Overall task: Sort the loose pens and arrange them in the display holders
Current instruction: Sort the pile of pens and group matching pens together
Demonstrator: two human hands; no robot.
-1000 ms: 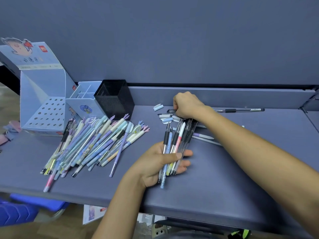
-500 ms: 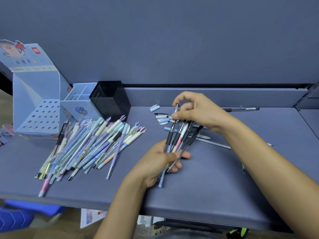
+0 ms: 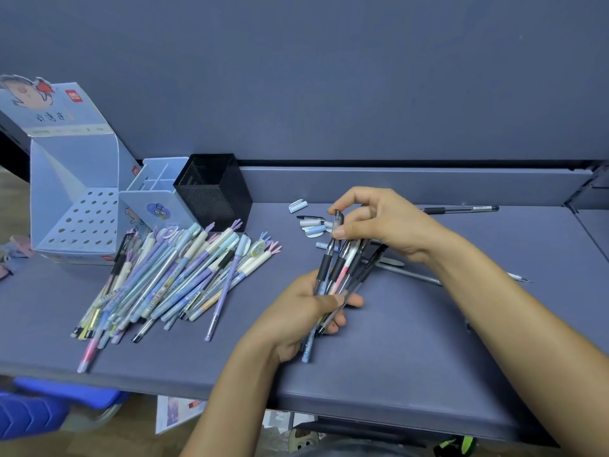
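My left hand (image 3: 306, 311) grips a bundle of several pens (image 3: 342, 272), tips pointing up and away, above the desk's middle. My right hand (image 3: 375, 219) pinches the cap end of one clear pen (image 3: 336, 222) at the top of that bundle. A large heap of pastel pens (image 3: 171, 282) lies to the left. Behind the heap stand a black mesh pen cup (image 3: 211, 189), a light blue divided holder (image 3: 155, 192) and a blue perforated display box (image 3: 75, 192).
Loose pen caps (image 3: 311, 222) lie near the desk's back, left of my right hand. A black pen (image 3: 461, 210) rests by the back ledge and two more pens (image 3: 412, 275) lie under my right forearm. The desk's front edge (image 3: 362, 407) runs below my wrists.
My right hand rose off the desk with one clear pen and holds it at the top of the bundle. My left hand tilted the bundle up off the desk.
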